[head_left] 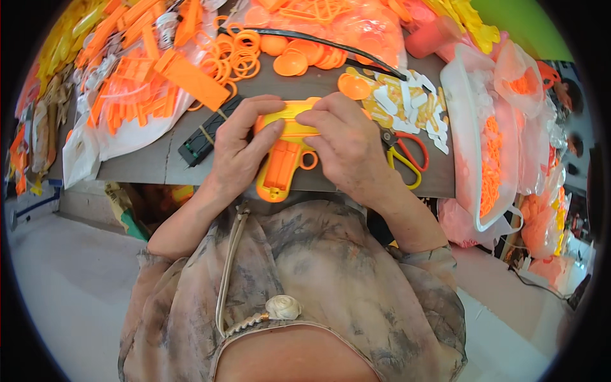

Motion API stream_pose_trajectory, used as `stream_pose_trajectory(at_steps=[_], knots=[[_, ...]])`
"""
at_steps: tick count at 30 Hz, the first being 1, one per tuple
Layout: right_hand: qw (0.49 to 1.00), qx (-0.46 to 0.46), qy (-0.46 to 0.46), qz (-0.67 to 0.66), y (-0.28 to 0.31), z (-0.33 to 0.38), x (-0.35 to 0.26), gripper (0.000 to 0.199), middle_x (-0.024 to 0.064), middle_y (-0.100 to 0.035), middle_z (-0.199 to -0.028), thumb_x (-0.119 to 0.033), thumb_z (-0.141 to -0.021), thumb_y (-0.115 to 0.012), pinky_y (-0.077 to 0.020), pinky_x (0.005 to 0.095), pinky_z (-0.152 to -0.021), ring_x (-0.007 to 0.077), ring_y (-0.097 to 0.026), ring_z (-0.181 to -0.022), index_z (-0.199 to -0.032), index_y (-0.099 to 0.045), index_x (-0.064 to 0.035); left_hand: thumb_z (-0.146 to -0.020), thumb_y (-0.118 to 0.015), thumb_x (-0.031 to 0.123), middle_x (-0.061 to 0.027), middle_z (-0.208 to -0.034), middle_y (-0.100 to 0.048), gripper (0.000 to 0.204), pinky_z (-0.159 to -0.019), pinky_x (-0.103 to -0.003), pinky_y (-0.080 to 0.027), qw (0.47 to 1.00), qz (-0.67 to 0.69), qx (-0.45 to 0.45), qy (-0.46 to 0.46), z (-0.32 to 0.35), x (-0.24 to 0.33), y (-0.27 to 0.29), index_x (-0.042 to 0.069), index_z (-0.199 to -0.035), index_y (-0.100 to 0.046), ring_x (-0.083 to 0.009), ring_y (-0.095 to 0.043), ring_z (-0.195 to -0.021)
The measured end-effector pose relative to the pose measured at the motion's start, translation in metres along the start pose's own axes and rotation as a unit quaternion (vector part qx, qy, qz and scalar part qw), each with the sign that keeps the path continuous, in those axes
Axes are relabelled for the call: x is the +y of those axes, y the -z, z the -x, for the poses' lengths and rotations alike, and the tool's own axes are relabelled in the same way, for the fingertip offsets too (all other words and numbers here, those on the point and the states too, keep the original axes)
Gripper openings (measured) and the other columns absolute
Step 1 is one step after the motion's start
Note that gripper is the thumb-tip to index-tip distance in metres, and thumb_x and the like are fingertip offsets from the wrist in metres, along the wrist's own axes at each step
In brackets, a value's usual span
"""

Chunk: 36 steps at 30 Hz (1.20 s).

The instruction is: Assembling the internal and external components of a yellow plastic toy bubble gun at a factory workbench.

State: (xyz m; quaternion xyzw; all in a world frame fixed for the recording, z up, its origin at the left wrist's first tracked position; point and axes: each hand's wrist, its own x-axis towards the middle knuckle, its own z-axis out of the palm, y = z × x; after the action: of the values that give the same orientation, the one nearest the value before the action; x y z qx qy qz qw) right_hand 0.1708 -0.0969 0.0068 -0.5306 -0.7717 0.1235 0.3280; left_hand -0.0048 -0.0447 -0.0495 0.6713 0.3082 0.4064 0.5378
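Observation:
Between my hands, at the table's front edge, is a yellow and orange toy gun (284,153), its grip pointing toward me and its hollow inside showing orange. My left hand (240,141) is closed on its left end, thumb along the yellow upper part. Fingers of my right hand (349,140) press on the top and right side of the same toy; whether they also pinch a small part is hidden. Scissors (407,153) with red and yellow handles lie just right of my right hand. A black box-shaped piece (202,137) lies beside my left wrist.
Orange rings (238,54) and round orange cups (293,62) lie behind my hands, with a black cable (331,41) across them. White and yellow small parts (410,102) are at the right. A white bin (468,134) stands at the right edge; orange parts (137,86) pile up left.

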Motion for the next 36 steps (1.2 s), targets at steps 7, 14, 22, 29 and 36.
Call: stream_pose_trajectory(at_steps=[7, 14, 22, 29, 36], knots=[[0.983, 0.148, -0.104, 0.010, 0.027, 0.015, 0.025, 0.023, 0.0089, -0.057, -0.091, -0.001, -0.074, -0.064, -0.0453, 0.0285, -0.067, 0.0190, -0.055, -0.078, -0.097, -0.060, -0.0018, -0.089, -0.054, 0.009, -0.0144, -0.117, -0.053, 0.032, -0.090, -0.028, -0.039, 1.000, 0.003, 0.009, 0.030, 0.009, -0.003, 0.005, -0.003, -0.118, -0.049, -0.0176, -0.052, -0.105], [0.953, 0.090, -0.223, 0.184, 0.037, 0.052, 0.105, 0.019, 0.0092, -0.056, -0.081, -0.008, -0.074, -0.066, -0.0441, 0.0305, -0.064, 0.0183, -0.054, -0.068, -0.089, -0.060, 0.0007, -0.087, -0.057, 0.011, -0.0215, -0.125, -0.048, 0.036, -0.094, -0.034, -0.040, 0.973, -0.178, 0.020, -0.144, 0.006, 0.010, 0.004, -0.004, -0.119, -0.049, -0.0299, -0.050, -0.113], [0.955, 0.106, -0.251, 0.117, 0.042, 0.045, 0.098, 0.013, 0.0096, -0.054, -0.074, -0.005, -0.074, -0.065, -0.0432, 0.0308, -0.059, 0.0175, -0.053, -0.063, -0.079, -0.054, 0.0009, -0.083, -0.060, 0.006, -0.0198, -0.120, -0.050, 0.032, -0.089, -0.032, -0.043, 0.975, -0.169, 0.057, -0.135, -0.001, 0.032, 0.013, -0.004, -0.113, -0.053, -0.0244, -0.052, -0.109], [0.946, 0.194, 0.175, 0.192, 0.046, 0.022, 0.021, 0.029, 0.0078, -0.058, -0.084, 0.009, -0.063, -0.067, -0.0448, 0.0321, -0.058, 0.0243, -0.055, -0.068, -0.086, -0.056, -0.0038, -0.089, -0.053, 0.009, -0.0097, -0.089, -0.061, 0.028, -0.064, -0.023, -0.047, 0.971, 0.206, -0.066, 0.105, -0.021, 0.070, -0.004, -0.004, -0.114, -0.050, -0.0118, -0.058, -0.075], [0.941, 0.152, 0.240, 0.184, 0.034, 0.016, 0.009, 0.029, 0.0122, -0.058, -0.096, 0.001, -0.066, -0.071, -0.0464, 0.0328, -0.063, 0.0256, -0.056, -0.078, -0.090, -0.056, -0.0046, -0.089, -0.053, 0.005, -0.0048, -0.075, -0.062, 0.024, -0.054, -0.018, -0.044, 0.947, 0.254, -0.124, 0.155, -0.024, 0.069, -0.010, -0.002, -0.112, -0.049, -0.0058, -0.056, -0.060]])
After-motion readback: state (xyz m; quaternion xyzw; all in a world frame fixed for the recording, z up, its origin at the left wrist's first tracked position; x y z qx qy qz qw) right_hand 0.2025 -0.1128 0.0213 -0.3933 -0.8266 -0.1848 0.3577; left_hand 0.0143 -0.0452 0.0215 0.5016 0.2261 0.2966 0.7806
